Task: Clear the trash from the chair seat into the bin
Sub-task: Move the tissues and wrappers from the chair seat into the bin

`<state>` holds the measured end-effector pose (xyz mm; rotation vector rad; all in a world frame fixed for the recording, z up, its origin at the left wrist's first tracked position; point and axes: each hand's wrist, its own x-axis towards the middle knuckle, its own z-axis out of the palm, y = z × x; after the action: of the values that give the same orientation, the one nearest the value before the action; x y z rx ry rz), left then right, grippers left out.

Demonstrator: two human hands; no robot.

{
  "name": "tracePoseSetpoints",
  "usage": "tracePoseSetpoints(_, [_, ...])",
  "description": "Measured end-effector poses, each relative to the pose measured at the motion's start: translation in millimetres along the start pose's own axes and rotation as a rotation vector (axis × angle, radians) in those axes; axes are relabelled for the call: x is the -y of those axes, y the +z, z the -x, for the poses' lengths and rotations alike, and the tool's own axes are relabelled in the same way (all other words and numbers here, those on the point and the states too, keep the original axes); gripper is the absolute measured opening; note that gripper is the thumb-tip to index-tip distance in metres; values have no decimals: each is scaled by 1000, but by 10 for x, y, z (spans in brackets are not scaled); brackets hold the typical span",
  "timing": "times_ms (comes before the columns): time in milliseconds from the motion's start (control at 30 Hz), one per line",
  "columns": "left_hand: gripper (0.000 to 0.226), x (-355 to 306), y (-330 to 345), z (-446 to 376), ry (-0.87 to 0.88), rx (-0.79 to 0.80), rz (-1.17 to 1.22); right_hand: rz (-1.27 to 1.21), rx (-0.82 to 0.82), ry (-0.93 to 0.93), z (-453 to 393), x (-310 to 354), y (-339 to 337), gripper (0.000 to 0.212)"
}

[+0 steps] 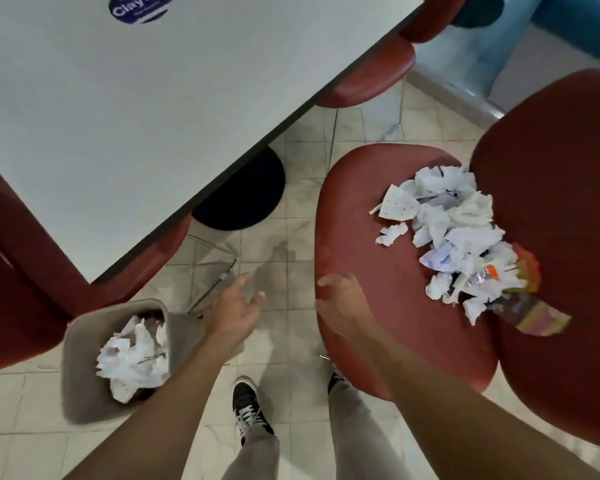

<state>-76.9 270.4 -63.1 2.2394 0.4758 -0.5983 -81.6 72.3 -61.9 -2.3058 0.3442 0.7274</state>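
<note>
Crumpled paper fills the grey bin on the tiled floor at the left, below the white table. Just right of the bin, the left hand hangs over the floor with fingers spread loosely, holding nothing. Further right, the right hand hovers at the near edge of the red chair seat, fingers relaxed and empty. On the far right of the seat, against the backrest, lies the trash pile of torn white paper, with a plastic bottle at its near end.
</note>
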Motion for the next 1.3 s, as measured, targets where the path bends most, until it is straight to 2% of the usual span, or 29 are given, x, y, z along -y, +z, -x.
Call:
tracePoseSetpoints(300, [43, -1166, 1109, -450, 205, 170, -154, -80, -173, 103, -502, -1022, -1042, 47])
tracePoseSetpoints(400, [43, -1460, 1451, -593, 255, 215, -173, -117, -221, 89, -774, -1349, -1237, 59])
tracePoseSetpoints(467, [43, -1605, 1676, -711, 308, 248, -201, -159, -238, 107, -902, -1456, -1382, 45])
tracePoseSetpoints(567, [42, -1790, 2004, -908, 380, 280, -262, -160, -330, 100, -1101, -1593, -1595, 43])
tracePoseSetpoints(733, [40, -1988, 2506, -1222, 467, 300, -355, -6, -273, 53, -1528, -1914, -1742, 60])
tracePoseSetpoints(933, [55, -2085, 2891, -1462, 426, 308, -674, 49, -276, 110, -1917, -2169, -1699, 67])
tracePoseSetpoints(1000, [59, -2074, 2953, -1513, 434, 319, -715, 33, -309, 117, -1973, -2231, -1641, 64])
tracePoseSetpoints(1067, [54, -2050, 2984, -1558, 452, 324, -693, 9, -375, 103, -1995, -2259, -1608, 54])
tracePoseSetpoints(1200, [30, -2022, 2922, -1518, 425, 307, -629, -76, -439, 169, -1906, -2226, -1592, 38])
tracePoseSetpoints(1300, [38, -2002, 2812, -1413, 310, 266, -559, -125, -426, 178, -1722, -2156, -1599, 35])
